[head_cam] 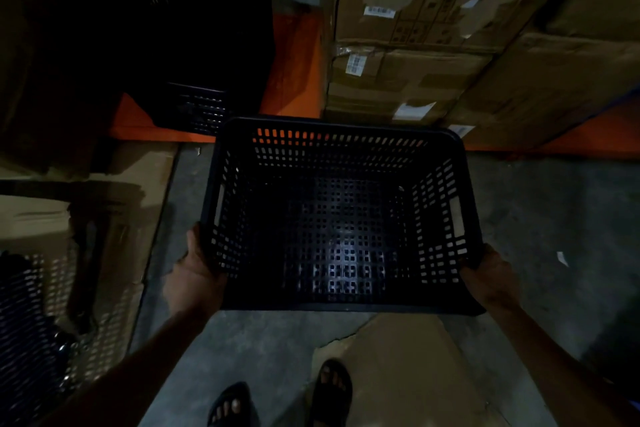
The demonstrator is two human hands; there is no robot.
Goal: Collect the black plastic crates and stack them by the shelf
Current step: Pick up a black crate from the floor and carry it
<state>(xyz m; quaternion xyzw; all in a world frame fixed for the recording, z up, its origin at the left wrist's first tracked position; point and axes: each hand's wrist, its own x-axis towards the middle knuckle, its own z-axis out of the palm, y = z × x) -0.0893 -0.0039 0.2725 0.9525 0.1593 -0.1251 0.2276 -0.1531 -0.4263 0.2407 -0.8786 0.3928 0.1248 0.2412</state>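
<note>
I hold an empty black perforated plastic crate (341, 218) in front of me above the concrete floor, its opening facing up. My left hand (195, 274) grips its near left corner and my right hand (488, 279) grips its near right corner. Another black crate (207, 42) stands ahead to the left on the orange shelf base (294, 73), deep in shadow. Part of a third black crate (24, 340) shows at the lower left edge.
Stacked cardboard boxes (433, 38) fill the shelf on the right. Flattened cardboard (114, 218) lies on the left and another sheet (398, 374) under my sandalled feet (332, 392). The grey concrete floor (554, 218) is dimly lit.
</note>
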